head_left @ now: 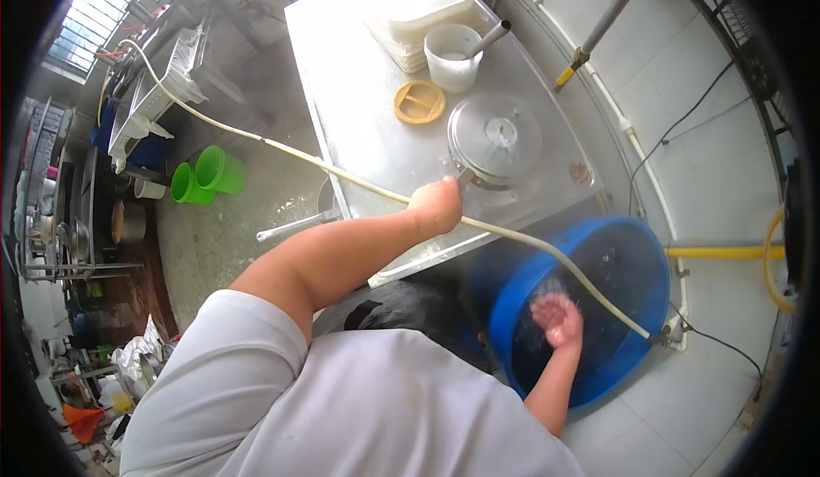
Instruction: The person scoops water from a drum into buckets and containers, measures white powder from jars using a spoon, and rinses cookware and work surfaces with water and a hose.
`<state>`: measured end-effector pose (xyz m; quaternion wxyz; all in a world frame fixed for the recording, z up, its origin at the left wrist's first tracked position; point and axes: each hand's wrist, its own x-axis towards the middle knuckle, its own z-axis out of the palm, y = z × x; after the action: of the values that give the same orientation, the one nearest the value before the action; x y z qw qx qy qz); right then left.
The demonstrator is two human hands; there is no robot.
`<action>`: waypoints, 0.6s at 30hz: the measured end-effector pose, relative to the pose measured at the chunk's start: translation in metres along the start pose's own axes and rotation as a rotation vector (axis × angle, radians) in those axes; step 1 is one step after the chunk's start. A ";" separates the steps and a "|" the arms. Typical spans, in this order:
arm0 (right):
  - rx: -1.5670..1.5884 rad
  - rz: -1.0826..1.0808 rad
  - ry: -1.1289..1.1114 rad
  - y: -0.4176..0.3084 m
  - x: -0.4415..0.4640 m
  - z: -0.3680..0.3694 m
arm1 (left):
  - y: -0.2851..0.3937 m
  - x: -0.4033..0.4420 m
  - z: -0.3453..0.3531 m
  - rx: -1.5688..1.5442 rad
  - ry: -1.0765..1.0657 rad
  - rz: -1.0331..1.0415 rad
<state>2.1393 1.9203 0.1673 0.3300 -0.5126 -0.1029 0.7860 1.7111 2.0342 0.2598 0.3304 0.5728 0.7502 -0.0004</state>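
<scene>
My left hand (437,204) is closed round the short handle of a round metal pot (495,140) with a shiny lid, near the corner of a steel table (376,148). A long pale hose (342,172) runs past this hand and on over a big blue barrel (512,306). Over the barrel's dark opening is my right hand (559,319), palm showing, fingers apart and slightly bent, slightly blurred, with nothing visible in it. What the barrel holds is hard to make out.
On the table are stacked white trays (410,3), a white bucket (453,58) with a grey tube in it and a yellow lid (419,102). Green buckets (220,169) stand on the floor at left. A yellow pipe (726,253) meets the tiled wall at right.
</scene>
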 end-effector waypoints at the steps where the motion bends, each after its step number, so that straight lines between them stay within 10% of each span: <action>1: -0.184 -0.084 -0.202 -0.030 -0.015 0.052 | -0.003 0.002 0.005 -0.019 0.011 -0.009; 6: -0.369 -0.396 0.223 -0.061 -0.019 0.093 | 0.001 0.000 -0.002 -0.042 0.027 -0.004; 12: -0.674 -0.247 0.907 0.057 0.036 -0.141 | 0.002 -0.003 -0.002 -0.024 -0.009 -0.017; 18: 0.212 0.109 0.656 0.129 0.038 -0.213 | -0.004 0.002 0.004 -0.014 -0.001 -0.001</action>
<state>2.2620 1.8080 -0.0219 0.3547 -0.7053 0.1184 0.6023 1.7093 2.0327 0.2544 0.3347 0.5699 0.7504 0.0044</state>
